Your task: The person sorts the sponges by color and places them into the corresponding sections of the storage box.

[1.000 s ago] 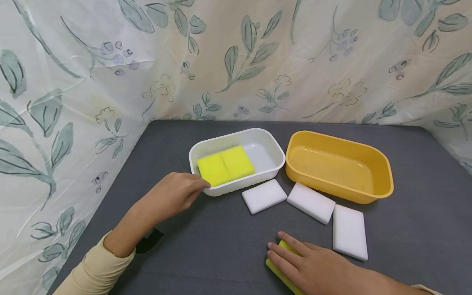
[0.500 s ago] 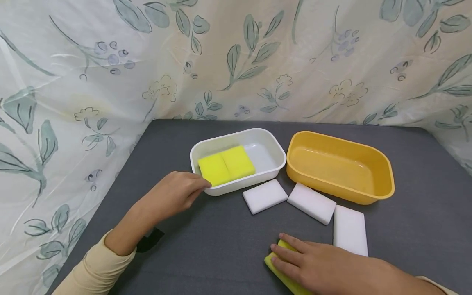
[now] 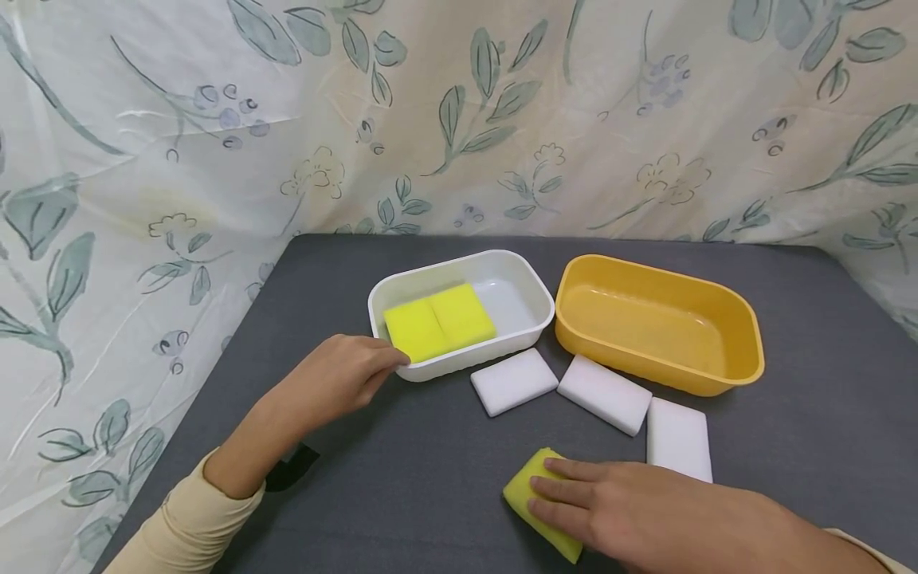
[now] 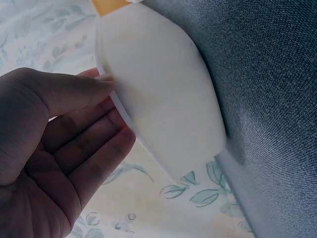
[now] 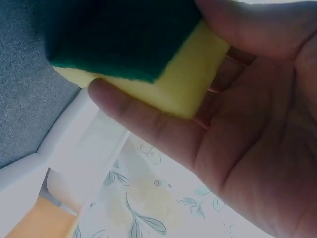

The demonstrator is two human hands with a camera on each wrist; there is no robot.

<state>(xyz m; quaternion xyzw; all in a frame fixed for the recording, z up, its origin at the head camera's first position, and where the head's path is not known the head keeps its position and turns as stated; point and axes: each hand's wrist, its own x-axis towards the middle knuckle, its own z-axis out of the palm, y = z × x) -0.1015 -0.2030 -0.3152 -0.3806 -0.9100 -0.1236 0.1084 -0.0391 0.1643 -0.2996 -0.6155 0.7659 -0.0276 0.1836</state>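
My left hand (image 3: pixel 351 371) pinches the near left rim of a white plastic tub (image 3: pixel 505 299); in the left wrist view the thumb and fingers lie on either side of its edge. Inside the tub, two yellow sponges (image 3: pixel 439 321) lie side by side. At the front, my right hand (image 3: pixel 645 506) grips another yellow sponge (image 3: pixel 527 482) between thumb and fingers, close over the table. The right wrist view shows this sponge's dark green scouring pad (image 5: pixel 119 39) facing down, with the thumb on that side and the fingers along the yellow foam.
A yellow-orange tub (image 3: pixel 660 323) stands right beside the white one. In front of them, three white sponge blocks lie in an arc: a left block (image 3: pixel 514 383), a middle block (image 3: pixel 605 395) and a right block (image 3: pixel 679 442). A patterned cloth (image 3: pixel 459 104) hangs behind the grey table (image 3: pixel 402 478).
My right hand has shifted from lying flat over the sponge to holding it at its right side. The sponge has moved slightly left and tilts more. My left hand stays on the tub's rim.
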